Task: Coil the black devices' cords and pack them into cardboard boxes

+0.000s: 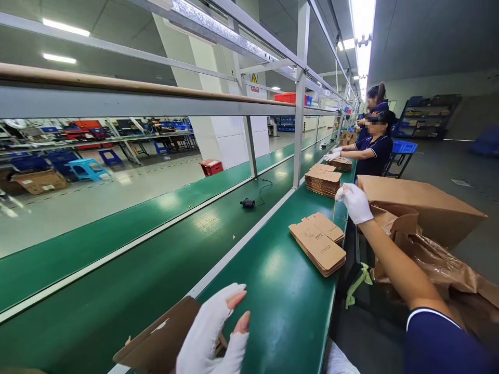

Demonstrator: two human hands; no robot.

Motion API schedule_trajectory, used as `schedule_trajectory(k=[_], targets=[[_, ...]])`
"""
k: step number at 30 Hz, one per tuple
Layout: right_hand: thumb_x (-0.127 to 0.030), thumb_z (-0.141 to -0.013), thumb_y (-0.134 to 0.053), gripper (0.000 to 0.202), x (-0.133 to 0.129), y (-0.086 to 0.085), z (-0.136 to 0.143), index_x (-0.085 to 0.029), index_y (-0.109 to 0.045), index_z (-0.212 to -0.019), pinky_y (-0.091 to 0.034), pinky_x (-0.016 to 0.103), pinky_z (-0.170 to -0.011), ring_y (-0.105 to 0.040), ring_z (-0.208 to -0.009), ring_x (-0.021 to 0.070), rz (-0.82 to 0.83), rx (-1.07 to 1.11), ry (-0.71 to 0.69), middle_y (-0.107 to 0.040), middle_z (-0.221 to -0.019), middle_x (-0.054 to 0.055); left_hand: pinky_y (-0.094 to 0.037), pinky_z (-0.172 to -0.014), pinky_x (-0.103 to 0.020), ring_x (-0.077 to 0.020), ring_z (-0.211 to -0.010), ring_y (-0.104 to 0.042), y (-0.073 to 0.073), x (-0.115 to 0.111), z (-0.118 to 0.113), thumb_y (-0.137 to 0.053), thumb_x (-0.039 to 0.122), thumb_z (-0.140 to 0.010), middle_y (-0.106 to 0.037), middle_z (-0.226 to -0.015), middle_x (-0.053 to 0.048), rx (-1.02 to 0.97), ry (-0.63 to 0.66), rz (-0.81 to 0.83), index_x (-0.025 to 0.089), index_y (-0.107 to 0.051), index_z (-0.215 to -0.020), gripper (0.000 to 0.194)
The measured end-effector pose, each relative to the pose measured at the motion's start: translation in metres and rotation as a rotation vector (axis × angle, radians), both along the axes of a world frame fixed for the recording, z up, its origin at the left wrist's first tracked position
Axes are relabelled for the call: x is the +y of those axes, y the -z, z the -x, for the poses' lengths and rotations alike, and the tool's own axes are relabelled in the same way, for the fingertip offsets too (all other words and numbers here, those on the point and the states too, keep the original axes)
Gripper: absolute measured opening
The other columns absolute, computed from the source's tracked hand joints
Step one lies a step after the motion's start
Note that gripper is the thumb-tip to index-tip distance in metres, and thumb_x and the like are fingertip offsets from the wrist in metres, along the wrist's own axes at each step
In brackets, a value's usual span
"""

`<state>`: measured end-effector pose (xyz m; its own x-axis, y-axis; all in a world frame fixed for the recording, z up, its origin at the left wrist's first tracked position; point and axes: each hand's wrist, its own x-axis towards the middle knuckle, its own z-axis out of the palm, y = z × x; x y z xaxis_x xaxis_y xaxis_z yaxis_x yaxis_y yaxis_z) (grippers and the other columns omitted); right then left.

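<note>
My right hand (pixel 354 202), in a white glove, is raised at the right edge of the green bench with its fingers pinched. A thin tan strand (pixel 334 210) hangs from them; its kind is unclear. Just below and to the left lies a stack of flat, printed brown cardboard boxes (pixel 317 244). My left hand (pixel 214 332), gloved with bare thumb and index fingertips, is open at the bottom, fingers apart. Beside and partly behind it is a dark brown cardboard piece (pixel 166 332), tilted; whether the hand touches it is hidden.
More stacked flat boxes (pixel 323 182) lie further along the bench. A large carton (pixel 417 208) with brown plastic wrap (pixel 440 265) stands at my right. A metal frame post (pixel 301 104) rises at the bench's left edge. A black device (pixel 247 203) lies on the belt. Co-workers (pixel 372 148) work beyond.
</note>
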<state>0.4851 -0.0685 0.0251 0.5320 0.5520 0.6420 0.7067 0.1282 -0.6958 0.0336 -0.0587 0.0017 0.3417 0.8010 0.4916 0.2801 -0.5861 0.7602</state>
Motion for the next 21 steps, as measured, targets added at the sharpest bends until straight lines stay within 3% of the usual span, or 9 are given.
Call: schedule_trajectory(k=[3, 6, 9, 12, 15, 17, 19, 21], targets=[[-0.065, -0.090, -0.044, 0.044, 0.008, -0.042, 0.012, -0.022, -0.039, -0.083, -0.048, 0.024, -0.060, -0.056, -0.067, 0.0146, -0.240, 0.097, -0.183, -0.048, -0.071, -0.001, -0.055, -0.089, -0.040, -0.0261, -0.104, -0.062, 0.007, 0.003, -0.007, -0.057, 0.041, -0.089, -0.062, -0.118, -0.004, 0.074, 0.055, -0.127, 0.029, -0.063, -0.113, 0.027], [-0.058, -0.083, -0.064, 0.042, 0.025, -0.084, 0.035, -0.021, -0.043, -0.084, -0.049, 0.021, -0.059, -0.056, -0.067, 0.0126, -0.439, 0.177, -0.444, -0.047, -0.070, -0.003, -0.054, -0.090, -0.038, -0.0232, -0.108, -0.059, 0.008, -0.001, -0.014, -0.056, 0.036, -0.091, -0.060, -0.121, -0.002, 0.071, 0.113, -0.209, 0.031, -0.059, -0.117, 0.027], [-0.049, -0.091, -0.058, 0.032, 0.061, -0.106, 0.073, -0.018, -0.050, -0.087, -0.051, 0.022, -0.063, -0.058, -0.066, 0.0125, -0.327, 0.020, -0.535, -0.055, -0.072, -0.001, -0.052, -0.093, -0.035, -0.0208, -0.110, -0.057, 0.004, -0.011, -0.022, -0.055, 0.029, -0.093, -0.059, -0.120, -0.003, 0.016, 0.175, -0.250, 0.029, -0.055, -0.119, 0.027], [-0.026, -0.099, -0.041, 0.019, 0.120, -0.100, 0.127, -0.015, -0.052, -0.087, -0.052, 0.022, -0.069, -0.061, -0.070, 0.0119, 0.105, -0.232, -0.521, -0.063, -0.079, 0.002, -0.050, -0.093, -0.037, -0.0212, -0.111, -0.054, -0.001, -0.020, -0.031, -0.054, 0.025, -0.092, -0.059, -0.119, -0.005, -0.057, 0.250, -0.290, 0.025, -0.053, -0.117, 0.025], [-0.008, -0.095, -0.036, 0.019, 0.194, -0.076, 0.189, -0.012, -0.054, -0.094, -0.051, 0.020, -0.072, -0.063, -0.078, 0.0112, 0.445, -0.384, -0.509, -0.066, -0.088, 0.004, -0.049, -0.088, -0.041, -0.0238, -0.106, -0.054, -0.002, -0.025, -0.043, -0.057, 0.022, -0.088, -0.059, -0.115, -0.005, -0.073, 0.324, -0.256, 0.024, -0.052, -0.112, 0.024], [-0.006, -0.095, -0.042, 0.016, 0.243, -0.058, 0.226, -0.010, -0.057, -0.098, -0.051, 0.024, -0.076, -0.063, -0.083, 0.0134, 0.570, -0.458, -0.544, -0.066, -0.092, 0.005, -0.049, -0.084, -0.044, -0.0259, -0.100, -0.055, 0.001, -0.025, -0.052, -0.063, 0.020, -0.082, -0.061, -0.109, -0.004, 0.000, 0.335, -0.169, 0.023, -0.054, -0.105, 0.025], [-0.014, -0.095, -0.054, 0.008, 0.284, -0.041, 0.255, -0.010, -0.060, -0.099, -0.051, 0.033, -0.083, -0.062, -0.091, 0.0178, 0.702, -0.559, -0.564, -0.064, -0.098, 0.006, -0.048, -0.081, -0.047, -0.0283, -0.094, -0.054, 0.006, -0.021, -0.058, -0.069, 0.018, -0.076, -0.062, -0.102, -0.005, 0.135, 0.302, -0.088, 0.020, -0.056, -0.098, 0.026], [-0.025, -0.095, -0.062, 0.016, 0.315, -0.026, 0.274, -0.011, -0.062, -0.101, -0.049, 0.040, -0.089, -0.059, -0.097, 0.0216, 0.830, -0.662, -0.568, -0.062, -0.105, 0.007, -0.046, -0.081, -0.051, -0.0309, -0.093, -0.053, 0.010, -0.014, -0.060, -0.072, 0.021, -0.073, -0.062, -0.099, -0.006, 0.271, 0.261, -0.027, 0.018, -0.057, -0.094, 0.026]])
